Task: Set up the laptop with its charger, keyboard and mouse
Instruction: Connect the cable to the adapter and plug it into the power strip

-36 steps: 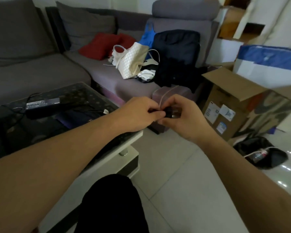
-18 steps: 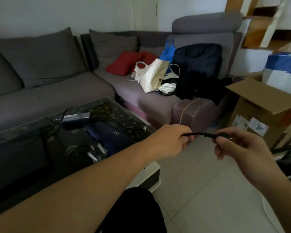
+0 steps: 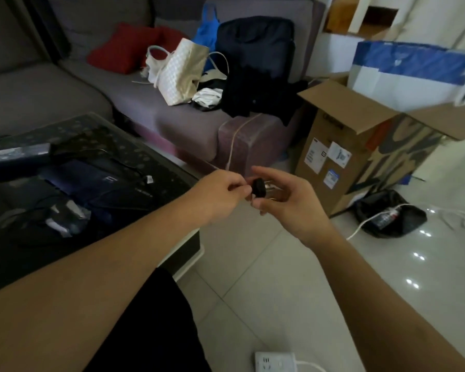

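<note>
At the bottom edge, just past your dark-clad knee, a white power strip [image 3: 275,362] lies on the pale glossy tile floor [image 3: 293,277] with its white cord running off to the right.

Above it, your two bare forearms meet over the floor, beside the corner of the table. Your left hand [image 3: 220,194] has its fingers curled and pinched at the near end of a small black plug [image 3: 258,187]; the motion blur hides any cord there. Your right hand [image 3: 287,205] cups the plug from below and behind, its thumb and forefinger spread around it, so it holds loosely rather than clamps.

To your left, the dark glass tabletop [image 3: 134,146] carries the grey rectangular charger brick [image 3: 16,154] near its far left edge, with thin black cables trailing over the glass. A dark blue closed laptop [image 3: 91,181] shows beside the brick, though whether it lies on the glass or beneath it cannot be told.

To the right, an open brown cardboard box [image 3: 333,151] stands on the floor, and a crumpled black bag [image 3: 392,218] lies just in front of it.

Farthest off, the grey sofa [image 3: 51,84] holds a red cushion [image 3: 124,47], a white checked tote bag [image 3: 183,71] and a dark navy laptop bag [image 3: 255,47].
</note>
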`<move>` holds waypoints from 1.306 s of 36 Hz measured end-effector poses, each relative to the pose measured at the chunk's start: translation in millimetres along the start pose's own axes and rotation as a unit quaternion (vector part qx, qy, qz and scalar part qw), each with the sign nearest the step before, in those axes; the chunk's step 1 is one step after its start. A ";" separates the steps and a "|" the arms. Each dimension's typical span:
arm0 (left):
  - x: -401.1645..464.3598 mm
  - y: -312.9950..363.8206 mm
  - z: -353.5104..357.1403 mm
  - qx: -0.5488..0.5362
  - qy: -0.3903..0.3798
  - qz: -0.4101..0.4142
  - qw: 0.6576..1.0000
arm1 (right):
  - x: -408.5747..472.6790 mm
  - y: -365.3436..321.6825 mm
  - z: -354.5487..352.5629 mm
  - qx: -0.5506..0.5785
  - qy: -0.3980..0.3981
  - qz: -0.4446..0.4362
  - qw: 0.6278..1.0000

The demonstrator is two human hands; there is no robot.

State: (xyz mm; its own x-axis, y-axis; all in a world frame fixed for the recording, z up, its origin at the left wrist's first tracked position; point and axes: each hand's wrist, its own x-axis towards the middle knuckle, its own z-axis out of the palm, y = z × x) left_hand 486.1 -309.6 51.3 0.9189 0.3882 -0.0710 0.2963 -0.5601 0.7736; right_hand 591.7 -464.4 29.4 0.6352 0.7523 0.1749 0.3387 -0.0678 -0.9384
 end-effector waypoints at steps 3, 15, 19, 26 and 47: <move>4.6 -5.8 15.9 0.027 0.012 -0.013 0.999 | -11.1 36.4 -7.0 0.023 0.012 0.078 0.997; 17.0 -35.5 93.5 0.174 -0.107 -0.031 0.978 | -156.9 271.1 48.3 -0.305 -0.232 0.342 0.858; 20.5 -46.3 128.5 0.181 -0.144 -0.034 0.972 | -206.1 306.8 71.8 -0.429 -0.324 0.324 0.778; 15.9 -61.0 171.7 0.163 -0.213 -0.040 0.963 | -227.9 334.5 82.4 -0.548 -0.313 0.271 0.727; 0.9 -9.5 113.4 0.023 -0.082 -0.062 0.994 | -116.1 146.6 -61.0 -0.324 0.007 0.179 0.929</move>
State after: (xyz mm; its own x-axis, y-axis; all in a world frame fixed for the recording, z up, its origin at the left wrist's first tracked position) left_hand 513.7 -386.9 -27.5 0.9035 0.3335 -0.2692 0.4184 -0.5502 0.7227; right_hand 610.0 -601.6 -110.3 0.7953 0.5970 -0.1052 0.4477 -0.6955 -0.5620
